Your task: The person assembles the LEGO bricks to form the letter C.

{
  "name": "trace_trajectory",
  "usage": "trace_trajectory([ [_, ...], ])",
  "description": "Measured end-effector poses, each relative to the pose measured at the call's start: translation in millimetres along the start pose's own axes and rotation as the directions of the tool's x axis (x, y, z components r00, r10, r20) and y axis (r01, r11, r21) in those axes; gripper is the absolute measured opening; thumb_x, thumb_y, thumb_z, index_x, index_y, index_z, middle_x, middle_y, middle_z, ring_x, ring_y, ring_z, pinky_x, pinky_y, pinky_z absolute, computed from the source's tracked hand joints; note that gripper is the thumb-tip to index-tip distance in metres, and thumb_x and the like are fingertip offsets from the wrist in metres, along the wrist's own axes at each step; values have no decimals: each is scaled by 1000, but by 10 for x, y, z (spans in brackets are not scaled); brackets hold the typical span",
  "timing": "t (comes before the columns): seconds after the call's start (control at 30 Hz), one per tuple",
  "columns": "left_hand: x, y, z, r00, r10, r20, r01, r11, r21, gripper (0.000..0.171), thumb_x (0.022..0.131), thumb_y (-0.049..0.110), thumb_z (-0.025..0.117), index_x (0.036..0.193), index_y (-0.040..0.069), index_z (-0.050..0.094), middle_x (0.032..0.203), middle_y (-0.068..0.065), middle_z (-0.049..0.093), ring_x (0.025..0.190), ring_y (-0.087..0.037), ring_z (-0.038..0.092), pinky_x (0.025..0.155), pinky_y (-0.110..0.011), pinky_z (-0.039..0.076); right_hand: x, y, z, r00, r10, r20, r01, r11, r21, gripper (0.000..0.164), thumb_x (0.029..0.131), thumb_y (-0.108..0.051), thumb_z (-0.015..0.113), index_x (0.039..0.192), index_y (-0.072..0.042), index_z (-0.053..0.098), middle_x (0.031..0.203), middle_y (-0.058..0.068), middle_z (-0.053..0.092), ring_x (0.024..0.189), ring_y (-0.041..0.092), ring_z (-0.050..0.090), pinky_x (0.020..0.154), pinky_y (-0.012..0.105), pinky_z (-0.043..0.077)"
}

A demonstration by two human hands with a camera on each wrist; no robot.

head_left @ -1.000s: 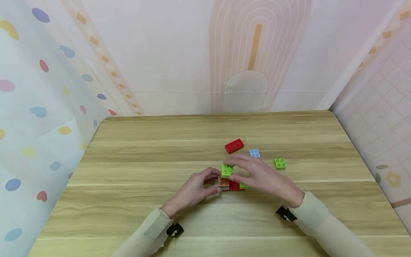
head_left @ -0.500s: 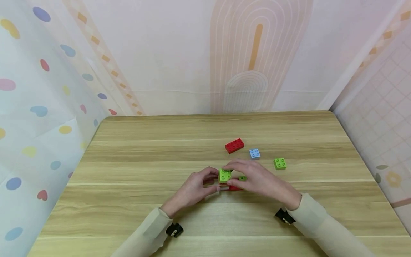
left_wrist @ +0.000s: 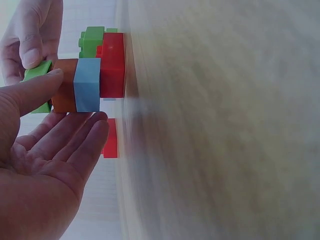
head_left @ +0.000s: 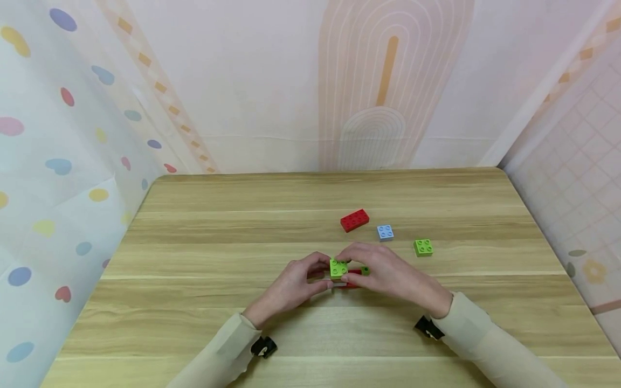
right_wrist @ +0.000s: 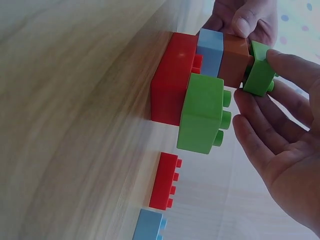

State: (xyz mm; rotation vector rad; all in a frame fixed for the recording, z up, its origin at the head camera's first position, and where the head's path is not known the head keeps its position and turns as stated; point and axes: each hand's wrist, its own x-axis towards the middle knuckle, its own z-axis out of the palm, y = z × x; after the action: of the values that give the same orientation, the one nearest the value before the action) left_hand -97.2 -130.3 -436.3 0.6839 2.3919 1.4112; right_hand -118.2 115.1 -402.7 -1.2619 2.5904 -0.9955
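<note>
My right hand pinches a green toy brick between thumb and fingers. That brick sits slightly tilted on a brown brick, with a narrow gap showing between them. Under the brown one are a light blue brick and a long red brick on the table. Another green brick is mounted on the red brick's other end. My left hand steadies the stack, its thumb against the brown brick and its fingers along the opposite side.
Behind the hands, a loose red brick, a light blue brick and a green brick lie on the wooden table. Patterned cloth hangs along the table's back and sides.
My right hand has brought the green brick down and slightly left, onto the brown brick, which it now covers in the head view. The left hand stays in place.
</note>
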Motion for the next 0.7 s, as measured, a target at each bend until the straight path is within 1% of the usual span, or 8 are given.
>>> trace_trajectory([
  [0.17, -1, 2, 2, 1000, 0, -4, 0, 1000, -2, 29, 97, 8, 74, 124, 5, 63, 126, -13, 71, 120, -27, 67, 103, -39, 54, -5, 2, 6, 1000, -21, -1, 21, 1000, 0, 32, 94, -20, 79, 125, -10, 72, 122, -2, 70, 111, 13, 65, 95, 33, 57],
  [0.4, 12, -13, -1, 1000, -5, 6, 5, 1000, -11, 29, 98, 9, 73, 125, 5, 63, 127, -12, 71, 121, -28, 67, 104, -40, 54, 0, 14, 8, 1000, -24, 7, 25, 1000, -5, 33, 94, -20, 79, 125, -9, 73, 122, -1, 69, 110, 12, 65, 95, 31, 57],
  [0.57, 18, -22, 0, 1000, -7, 9, 7, 1000, -13, 28, 98, 9, 73, 124, 5, 64, 126, -13, 71, 120, -28, 67, 103, -39, 54, -7, 12, 14, 999, -30, 12, 31, 999, -20, 30, 96, -20, 77, 124, -10, 73, 121, -1, 69, 108, 12, 66, 92, 29, 58],
  [0.7, 17, -16, 1, 1000, -2, 6, 2, 1000, -14, 29, 97, 8, 74, 123, 5, 64, 125, -13, 71, 119, -28, 68, 102, -38, 55, -9, 12, 19, 999, -41, 9, 42, 999, -19, 27, 96, -18, 77, 121, -10, 73, 118, -2, 69, 103, 10, 66, 89, 26, 58],
])
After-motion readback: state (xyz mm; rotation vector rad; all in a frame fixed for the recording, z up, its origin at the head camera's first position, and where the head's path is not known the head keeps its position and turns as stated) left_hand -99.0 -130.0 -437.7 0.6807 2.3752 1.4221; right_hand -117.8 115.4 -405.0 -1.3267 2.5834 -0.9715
